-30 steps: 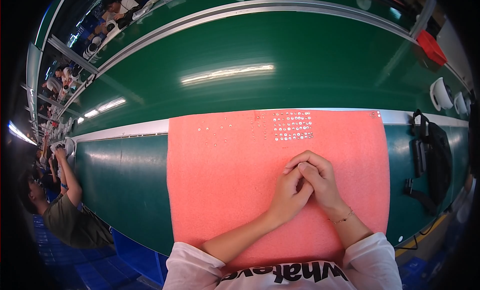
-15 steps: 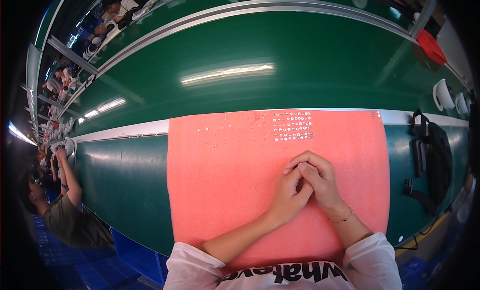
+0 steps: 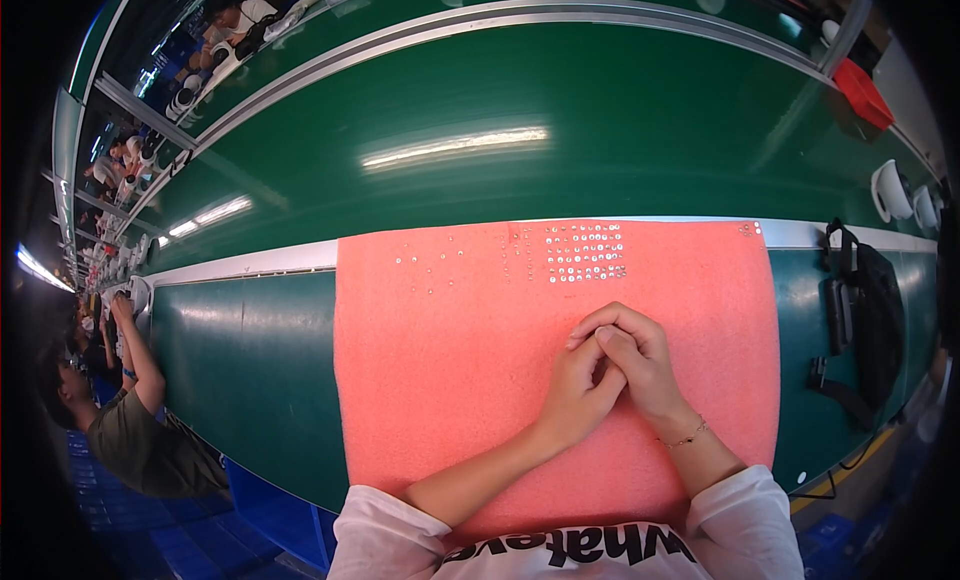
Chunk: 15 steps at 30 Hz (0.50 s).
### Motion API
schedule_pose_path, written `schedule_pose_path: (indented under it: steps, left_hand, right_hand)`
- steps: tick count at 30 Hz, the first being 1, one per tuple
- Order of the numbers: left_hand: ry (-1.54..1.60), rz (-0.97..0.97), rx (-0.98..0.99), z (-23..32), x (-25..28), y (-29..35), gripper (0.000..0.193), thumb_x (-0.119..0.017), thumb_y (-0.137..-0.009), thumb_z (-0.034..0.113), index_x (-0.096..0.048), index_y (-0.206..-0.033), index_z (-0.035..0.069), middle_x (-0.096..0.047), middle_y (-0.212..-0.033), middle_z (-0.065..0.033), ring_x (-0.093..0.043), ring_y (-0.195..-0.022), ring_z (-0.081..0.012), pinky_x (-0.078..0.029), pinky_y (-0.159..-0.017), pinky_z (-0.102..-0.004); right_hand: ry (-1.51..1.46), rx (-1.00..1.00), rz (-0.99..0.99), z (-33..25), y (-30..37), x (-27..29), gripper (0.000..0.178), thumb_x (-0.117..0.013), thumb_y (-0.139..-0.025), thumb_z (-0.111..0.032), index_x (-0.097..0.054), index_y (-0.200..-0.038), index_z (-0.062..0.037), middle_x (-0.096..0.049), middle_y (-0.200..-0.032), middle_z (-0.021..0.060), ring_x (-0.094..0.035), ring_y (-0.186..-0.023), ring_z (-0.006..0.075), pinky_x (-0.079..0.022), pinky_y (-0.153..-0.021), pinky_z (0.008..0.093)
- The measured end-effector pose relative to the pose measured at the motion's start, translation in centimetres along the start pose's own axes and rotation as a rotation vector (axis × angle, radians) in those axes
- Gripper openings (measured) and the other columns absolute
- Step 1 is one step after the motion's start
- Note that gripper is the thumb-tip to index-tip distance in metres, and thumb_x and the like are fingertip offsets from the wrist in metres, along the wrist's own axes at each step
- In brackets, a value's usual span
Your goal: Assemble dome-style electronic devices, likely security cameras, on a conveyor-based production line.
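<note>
My left hand (image 3: 583, 388) and my right hand (image 3: 643, 365) are clasped together, resting over a pink towel-like cloth (image 3: 430, 380). The right hand's fingers wrap across the left hand's, and both thumbs lie close together. No object shows in either hand; the inside of the palms is hidden. Just beyond my fingers, small shiny round pieces (image 3: 585, 254) lie in tidy rows on the cloth. Several more pieces (image 3: 430, 265) are scattered toward the cloth's far left, and a small cluster (image 3: 750, 229) sits at its far right corner.
Beyond a pale metal rail (image 3: 240, 266) runs a green conveyor belt (image 3: 450, 90) with white rounded housings (image 3: 889, 191) at its right. A black bag (image 3: 875, 320) lies on the right of the bench. A co-worker (image 3: 130, 430) sits at the left; a red bin (image 3: 862, 95) stands far right.
My clasped hands have stayed in place. The white housing at the right of the belt has shifted slightly to the right. Items on the farthest belt have slid a little to the left.
</note>
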State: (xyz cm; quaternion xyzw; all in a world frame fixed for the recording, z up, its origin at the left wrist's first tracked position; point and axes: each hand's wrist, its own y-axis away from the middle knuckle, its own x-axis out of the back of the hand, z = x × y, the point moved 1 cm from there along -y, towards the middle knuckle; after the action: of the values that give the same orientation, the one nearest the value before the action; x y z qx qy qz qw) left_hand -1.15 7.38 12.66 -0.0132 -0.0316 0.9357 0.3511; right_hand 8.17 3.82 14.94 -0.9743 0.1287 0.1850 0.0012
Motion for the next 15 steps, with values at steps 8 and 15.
schedule_pose_path:
  steps: [8, 15]
  left_hand:
    - [0.013, 0.003, -0.003, 0.0, -0.04, 0.01, 0.009, -0.051, -0.081, 0.008, -0.054, -0.083, 0.0, -0.052, -0.063, -0.0056, -0.049, -0.057, -0.0114, -0.039, -0.051, -0.0265]
    - [0.015, -0.002, 0.002, 0.31, -0.02, -0.01, 0.008, -0.051, -0.081, 0.007, -0.054, -0.083, 0.0, -0.053, -0.065, -0.0056, -0.049, -0.059, -0.0115, -0.04, -0.053, -0.0261]
  right_hand:
    - [0.002, 0.003, 0.0, 0.06, 0.0, 0.03, 0.019, -0.04, -0.082, -0.005, -0.055, -0.088, 0.0031, -0.059, -0.084, 0.008, -0.054, -0.08, 0.0116, -0.044, -0.074, 0.0252]
    - [0.005, 0.007, 0.001, 0.07, -0.01, 0.01, 0.019, -0.04, -0.082, -0.006, -0.056, -0.088, 0.0029, -0.059, -0.084, 0.0077, -0.054, -0.08, 0.0113, -0.044, -0.074, 0.025]
